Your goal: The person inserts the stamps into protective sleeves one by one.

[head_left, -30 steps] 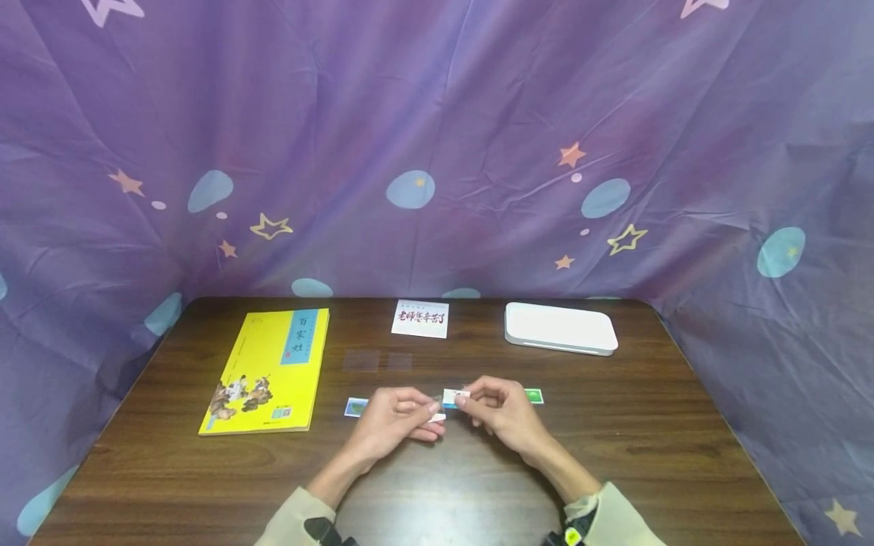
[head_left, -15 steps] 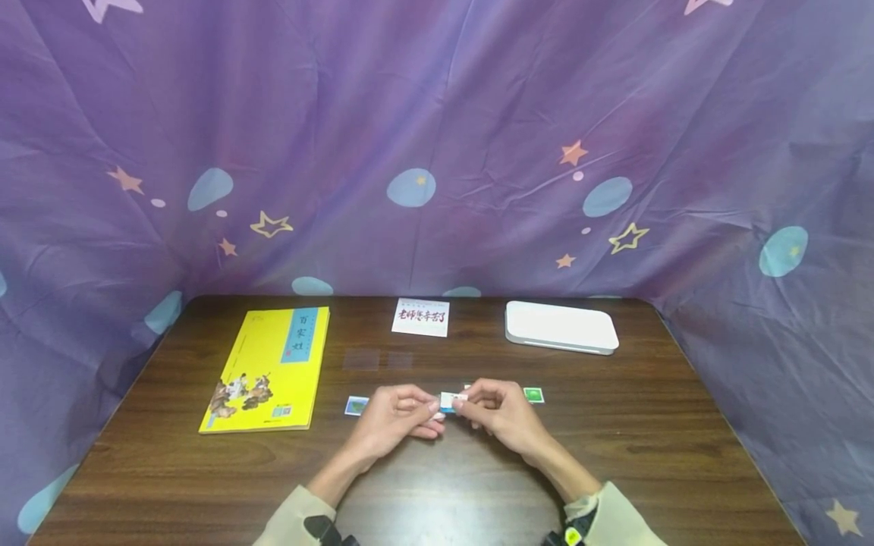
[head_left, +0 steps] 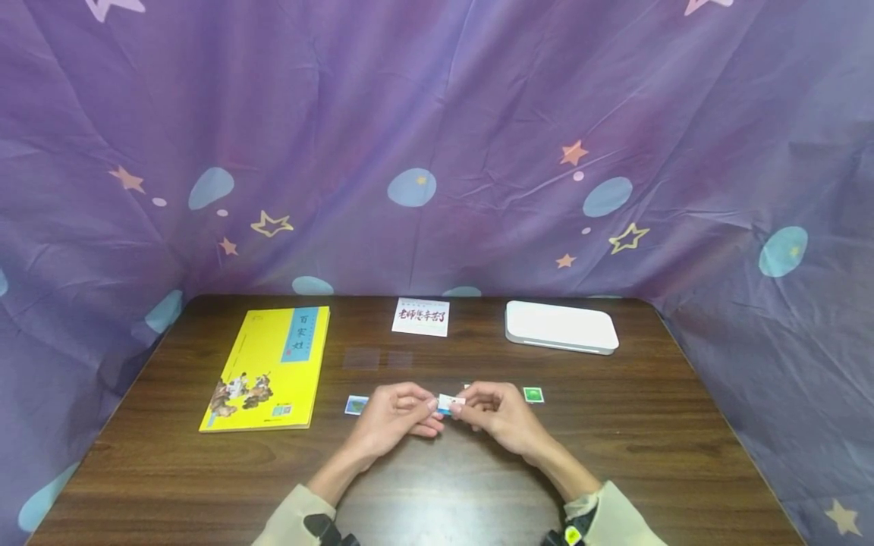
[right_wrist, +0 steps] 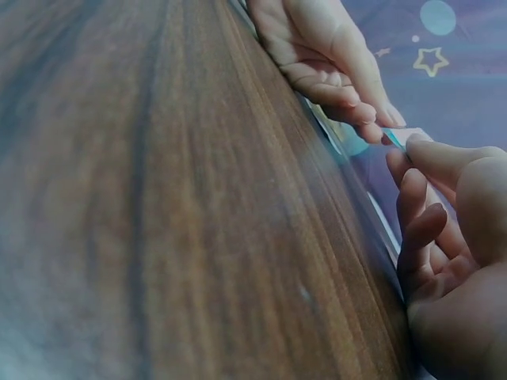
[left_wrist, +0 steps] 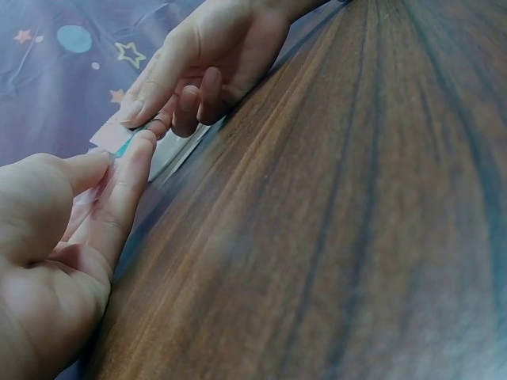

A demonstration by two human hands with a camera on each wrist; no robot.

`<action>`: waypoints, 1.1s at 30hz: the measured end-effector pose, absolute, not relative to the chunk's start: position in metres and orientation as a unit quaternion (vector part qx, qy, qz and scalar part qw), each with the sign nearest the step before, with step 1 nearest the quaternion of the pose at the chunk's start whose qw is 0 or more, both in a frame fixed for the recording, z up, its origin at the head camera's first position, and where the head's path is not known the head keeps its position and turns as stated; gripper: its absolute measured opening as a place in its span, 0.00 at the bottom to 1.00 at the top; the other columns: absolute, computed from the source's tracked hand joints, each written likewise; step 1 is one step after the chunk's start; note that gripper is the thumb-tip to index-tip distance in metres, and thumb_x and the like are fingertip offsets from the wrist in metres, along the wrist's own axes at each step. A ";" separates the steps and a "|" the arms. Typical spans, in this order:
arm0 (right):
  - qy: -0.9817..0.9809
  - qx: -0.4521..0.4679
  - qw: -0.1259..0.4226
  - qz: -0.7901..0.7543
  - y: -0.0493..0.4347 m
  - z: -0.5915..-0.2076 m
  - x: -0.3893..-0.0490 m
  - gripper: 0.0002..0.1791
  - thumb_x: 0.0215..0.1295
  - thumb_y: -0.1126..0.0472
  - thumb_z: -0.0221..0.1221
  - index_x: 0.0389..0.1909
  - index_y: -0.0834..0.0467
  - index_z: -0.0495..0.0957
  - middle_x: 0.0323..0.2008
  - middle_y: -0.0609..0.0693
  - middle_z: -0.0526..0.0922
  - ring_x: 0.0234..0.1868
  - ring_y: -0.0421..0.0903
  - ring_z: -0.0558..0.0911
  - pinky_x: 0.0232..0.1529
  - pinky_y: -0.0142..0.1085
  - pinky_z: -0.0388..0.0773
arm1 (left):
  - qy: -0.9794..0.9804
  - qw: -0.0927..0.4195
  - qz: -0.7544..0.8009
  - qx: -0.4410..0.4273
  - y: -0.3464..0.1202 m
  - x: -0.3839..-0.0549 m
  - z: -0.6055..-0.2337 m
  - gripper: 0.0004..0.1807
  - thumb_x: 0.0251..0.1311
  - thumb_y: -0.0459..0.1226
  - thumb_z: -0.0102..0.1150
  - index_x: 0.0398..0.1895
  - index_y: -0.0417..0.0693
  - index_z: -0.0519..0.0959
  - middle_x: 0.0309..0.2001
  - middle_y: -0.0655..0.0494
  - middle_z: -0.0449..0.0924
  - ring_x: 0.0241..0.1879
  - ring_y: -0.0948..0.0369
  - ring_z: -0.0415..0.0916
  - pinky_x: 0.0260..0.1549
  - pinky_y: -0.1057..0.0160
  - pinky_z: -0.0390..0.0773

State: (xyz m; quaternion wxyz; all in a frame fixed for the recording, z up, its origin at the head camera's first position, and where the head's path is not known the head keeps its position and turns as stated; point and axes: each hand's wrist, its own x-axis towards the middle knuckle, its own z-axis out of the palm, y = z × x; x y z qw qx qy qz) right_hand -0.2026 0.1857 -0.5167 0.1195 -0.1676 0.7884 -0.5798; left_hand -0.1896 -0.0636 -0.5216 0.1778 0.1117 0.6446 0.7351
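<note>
Stamp-like card (head_left: 451,403), pinched by left hand (head_left: 391,417) and right hand (head_left: 507,417) midway between the side edges of the table (head_left: 614,425), seems mid-alignment; next likely calls for gentle handling.

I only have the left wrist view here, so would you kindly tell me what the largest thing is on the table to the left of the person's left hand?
Observer: The head view shows a yellow book lying closed on the table, to the left of the left hand.

Operator: Thank you kindly; does anything lie near the back edge, straight ahead beyond that hand and the right hand?

Observer: Yes, a red-lettered white card lies flat there, which your view does not take in.
</note>
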 end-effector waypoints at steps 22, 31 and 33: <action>0.784 -0.153 0.142 -0.584 0.187 -0.518 -0.204 0.11 0.71 0.52 0.72 0.47 0.54 0.88 0.38 0.53 0.94 0.24 0.40 0.82 0.25 0.30 0.86 | 0.643 0.176 0.737 0.114 -0.064 -0.192 -0.524 0.16 0.75 0.34 0.66 0.55 0.28 0.79 0.48 0.30 0.89 0.42 0.51 0.93 0.49 0.53 0.96; 0.773 -0.161 0.153 -0.594 0.187 -0.519 -0.203 0.12 0.71 0.54 0.72 0.48 0.56 0.88 0.38 0.55 0.95 0.22 0.39 0.82 0.24 0.31 0.87 | 0.645 0.177 0.735 0.116 -0.064 -0.191 -0.523 0.16 0.74 0.34 0.66 0.56 0.28 0.80 0.48 0.31 0.90 0.44 0.48 0.93 0.49 0.53 0.96; 0.770 -0.165 0.153 -0.597 0.187 -0.519 -0.203 0.12 0.70 0.55 0.73 0.48 0.56 0.89 0.38 0.55 0.95 0.23 0.39 0.82 0.24 0.31 0.87 | 0.646 0.177 0.734 0.117 -0.065 -0.191 -0.523 0.16 0.74 0.33 0.66 0.56 0.27 0.79 0.49 0.31 0.89 0.44 0.48 0.93 0.50 0.53 0.96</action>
